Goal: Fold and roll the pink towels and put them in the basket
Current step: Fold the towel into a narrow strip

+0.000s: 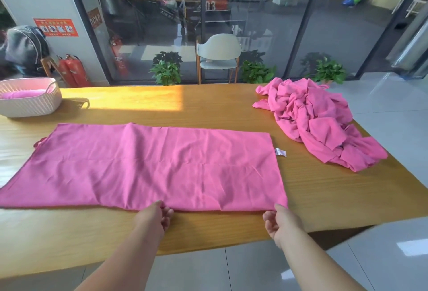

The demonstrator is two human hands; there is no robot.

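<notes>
Low over the near side of the wooden table (231, 110), both forearms are reaching forward from the bottom of the view, bare and nearly straight, angling slightly toward each other. The left hand (154, 216) is meeting the near hem of the spread pink towel (150, 165) about midway along its length; its thumb is lying on top of the cloth while the fingers are curling underneath, so it is pinching the edge. The right hand (280, 221) is sitting at the towel's near right corner, thumb tip on the fabric and the other fingers bent loosely below the hem; it looks to be pinching that corner, though how firmly is hard to tell.

The towel is lying flat and lengthwise across the table, lightly creased, its left end running out toward the table's left edge. A small white label (280, 152) is sticking out from its right side.

Well apart on the far right, a crumpled pile of pink towels (319, 121) is sprawling toward the table's right edge. At the far left corner a white woven basket (30, 103) is standing on the table, holding a rolled pink towel (23, 93) inside.
</notes>
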